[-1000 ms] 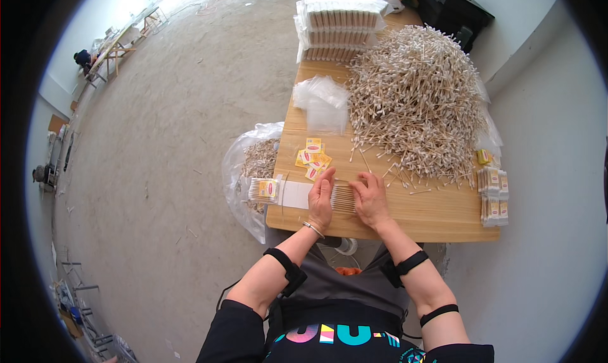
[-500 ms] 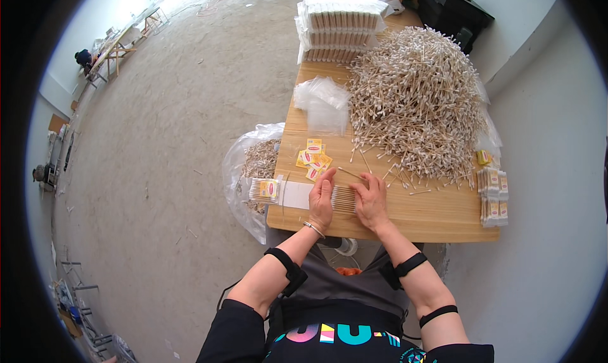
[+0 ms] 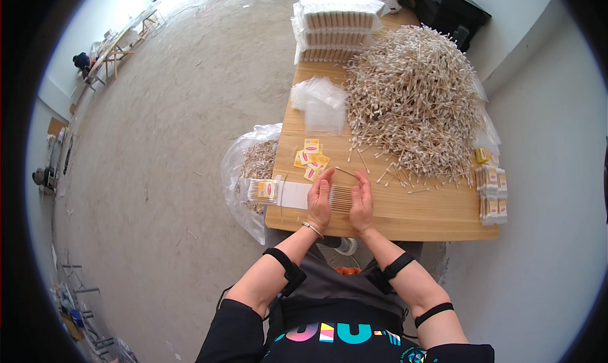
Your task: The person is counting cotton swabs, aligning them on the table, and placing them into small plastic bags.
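Light-brown wood tabletop [image 3: 418,217] below, we're probably at the squaring-up step: thin brown-stemmed cotton swabs [image 3: 341,200] lie rowed between our left hand [image 3: 319,201] and right hand [image 3: 361,201], fingers loosely extended, so next needs even palm pressure.

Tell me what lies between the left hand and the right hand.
In the head view, a row of swabs lies between the left hand and right hand, with a single swab slanting beyond it.

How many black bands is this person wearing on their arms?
3: a band on the left forearm, another on the right forearm, and a third nearer the right sleeve. The left sleeve may hide more.
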The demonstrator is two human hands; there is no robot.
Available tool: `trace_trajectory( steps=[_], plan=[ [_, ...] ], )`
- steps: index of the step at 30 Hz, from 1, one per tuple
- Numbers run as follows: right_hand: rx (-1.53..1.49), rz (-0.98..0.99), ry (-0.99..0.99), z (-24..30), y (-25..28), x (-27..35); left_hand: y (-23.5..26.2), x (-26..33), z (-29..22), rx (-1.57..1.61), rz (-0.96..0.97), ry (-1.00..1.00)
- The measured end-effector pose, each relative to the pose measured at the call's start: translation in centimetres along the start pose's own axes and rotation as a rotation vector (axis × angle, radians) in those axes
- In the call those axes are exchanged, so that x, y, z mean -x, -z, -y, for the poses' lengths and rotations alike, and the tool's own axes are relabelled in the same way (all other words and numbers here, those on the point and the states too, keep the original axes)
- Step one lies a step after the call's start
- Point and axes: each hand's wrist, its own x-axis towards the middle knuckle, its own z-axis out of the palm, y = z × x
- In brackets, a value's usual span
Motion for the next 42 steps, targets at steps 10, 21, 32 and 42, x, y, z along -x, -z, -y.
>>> trace_trajectory(
  steps=[10,21,32,42],
  plan=[
    [1.007,0.333,0.265,1.6,1.3,2.4,0.3,0.1,0.4,-0.006,-0.010,-0.001],
    [1.215,0.438,0.226,2.8,0.9,2.5,0.5,0.3,0.0,-0.061,0.050,0.038],
    [1.198,0.434,0.290,2.5,1.2,2.6,0.3,0.4,-0.4,-0.017,0.013,0.078],
    [1.201,0.400,0.305,2.1,1.3,2.5,2.1,4.5,-5.1,-1.122,0.333,-0.411]
  ],
)
